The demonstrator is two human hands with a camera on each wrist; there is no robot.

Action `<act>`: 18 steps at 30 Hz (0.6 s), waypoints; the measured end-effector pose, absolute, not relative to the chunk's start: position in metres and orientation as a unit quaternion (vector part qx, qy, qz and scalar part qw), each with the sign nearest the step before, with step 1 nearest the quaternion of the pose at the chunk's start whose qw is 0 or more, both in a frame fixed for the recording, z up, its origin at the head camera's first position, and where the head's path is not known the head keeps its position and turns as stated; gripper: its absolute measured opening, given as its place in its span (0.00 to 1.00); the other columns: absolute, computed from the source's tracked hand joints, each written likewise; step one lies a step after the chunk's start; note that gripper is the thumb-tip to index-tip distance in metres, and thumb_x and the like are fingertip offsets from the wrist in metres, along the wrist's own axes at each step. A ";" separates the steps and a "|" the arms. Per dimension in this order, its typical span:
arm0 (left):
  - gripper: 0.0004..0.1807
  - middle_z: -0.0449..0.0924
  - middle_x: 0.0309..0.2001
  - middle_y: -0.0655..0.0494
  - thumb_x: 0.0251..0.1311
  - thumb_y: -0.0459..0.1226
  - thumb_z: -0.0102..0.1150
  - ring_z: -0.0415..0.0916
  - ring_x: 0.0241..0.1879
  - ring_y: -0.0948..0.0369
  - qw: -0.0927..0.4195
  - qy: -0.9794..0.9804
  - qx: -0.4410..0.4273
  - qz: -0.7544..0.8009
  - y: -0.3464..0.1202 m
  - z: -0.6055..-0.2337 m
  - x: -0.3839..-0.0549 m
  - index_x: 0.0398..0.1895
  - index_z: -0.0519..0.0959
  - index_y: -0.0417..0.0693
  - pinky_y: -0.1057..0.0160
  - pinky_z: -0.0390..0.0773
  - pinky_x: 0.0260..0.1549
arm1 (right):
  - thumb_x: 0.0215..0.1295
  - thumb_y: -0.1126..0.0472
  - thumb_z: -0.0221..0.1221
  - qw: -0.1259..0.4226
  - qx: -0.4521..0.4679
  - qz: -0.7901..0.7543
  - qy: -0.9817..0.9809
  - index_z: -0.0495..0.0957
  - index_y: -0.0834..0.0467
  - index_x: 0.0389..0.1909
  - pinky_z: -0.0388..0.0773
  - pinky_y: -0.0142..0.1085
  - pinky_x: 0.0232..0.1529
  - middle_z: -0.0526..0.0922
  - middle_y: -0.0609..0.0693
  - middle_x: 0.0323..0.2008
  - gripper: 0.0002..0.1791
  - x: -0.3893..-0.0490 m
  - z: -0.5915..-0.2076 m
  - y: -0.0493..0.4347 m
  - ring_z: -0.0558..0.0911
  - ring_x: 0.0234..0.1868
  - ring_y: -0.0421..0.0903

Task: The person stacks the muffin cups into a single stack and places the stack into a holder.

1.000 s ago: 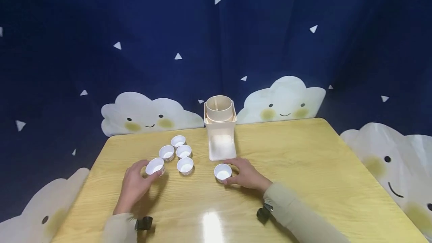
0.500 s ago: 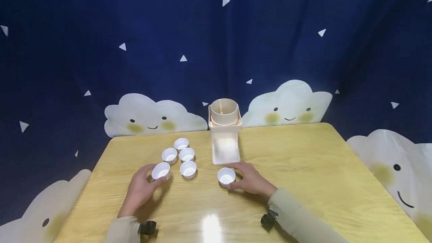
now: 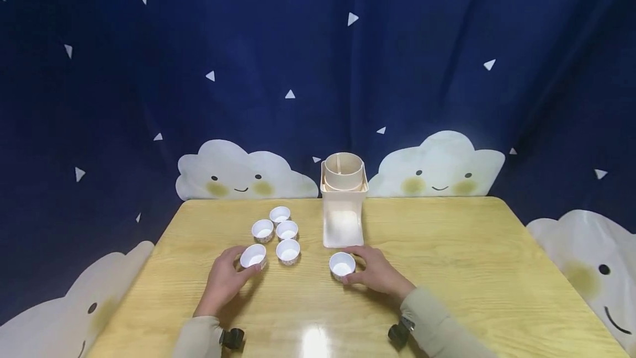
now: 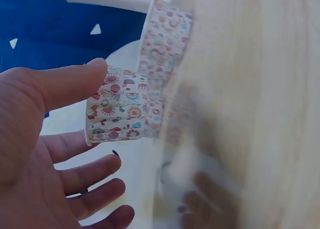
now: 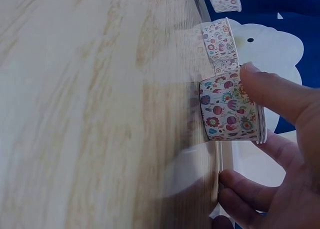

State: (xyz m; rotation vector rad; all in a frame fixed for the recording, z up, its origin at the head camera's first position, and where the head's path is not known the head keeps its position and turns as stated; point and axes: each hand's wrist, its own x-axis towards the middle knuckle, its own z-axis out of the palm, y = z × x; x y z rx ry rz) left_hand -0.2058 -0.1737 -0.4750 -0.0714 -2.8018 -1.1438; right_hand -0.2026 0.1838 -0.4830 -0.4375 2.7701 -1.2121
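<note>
My left hand (image 3: 223, 280) pinches a white paper baking cup (image 3: 253, 257) between thumb and index finger, at the near left end of a group of cups. In the left wrist view this baking cup (image 4: 117, 106) has a colourful flower print, and its base is close to the table; the other fingers are spread. My right hand (image 3: 375, 272) holds another flowered baking cup (image 3: 342, 266) by its side, upright on the table in front of the cream-coloured dispenser (image 3: 343, 203). The right wrist view shows the thumb on the wall of that cup (image 5: 230, 106).
Several more baking cups (image 3: 287, 251) stand upright just right of and behind my left hand. The dispenser, with a round cylinder in its top, stands at the back middle of the wooden table (image 3: 447, 269). A dark blue cloud-printed curtain (image 3: 278, 32) hangs behind.
The head view has shifted, so everything sits further right and lower. My left hand has brought its baking cup slightly rightward and nearer the front, relative to the group. The right hand stays put.
</note>
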 end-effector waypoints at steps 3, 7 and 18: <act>0.30 0.74 0.63 0.37 0.53 0.44 0.72 0.69 0.65 0.40 0.076 -0.919 -0.032 -0.385 -0.170 -0.470 -0.208 0.57 0.77 0.39 0.39 0.69 0.64 | 0.47 0.53 0.76 0.031 -0.144 -0.398 0.905 0.78 0.55 0.59 0.68 0.61 0.63 0.81 0.55 0.59 0.35 -0.202 -0.483 0.185 0.74 0.62 0.60; 0.31 0.72 0.66 0.37 0.53 0.42 0.72 0.65 0.67 0.39 0.096 -0.914 -0.046 -0.392 -0.164 -0.461 -0.209 0.59 0.76 0.37 0.38 0.65 0.67 | 0.47 0.53 0.76 0.027 -0.154 -0.400 0.903 0.78 0.54 0.59 0.71 0.57 0.63 0.82 0.54 0.57 0.35 -0.202 -0.484 0.187 0.76 0.61 0.57; 0.28 0.73 0.66 0.40 0.49 0.41 0.74 0.63 0.68 0.40 0.135 -0.901 -0.113 -0.396 -0.140 -0.446 -0.211 0.53 0.80 0.37 0.38 0.63 0.68 | 0.48 0.55 0.76 0.026 -0.161 -0.407 0.899 0.78 0.56 0.59 0.72 0.57 0.63 0.82 0.56 0.57 0.34 -0.204 -0.484 0.187 0.77 0.62 0.58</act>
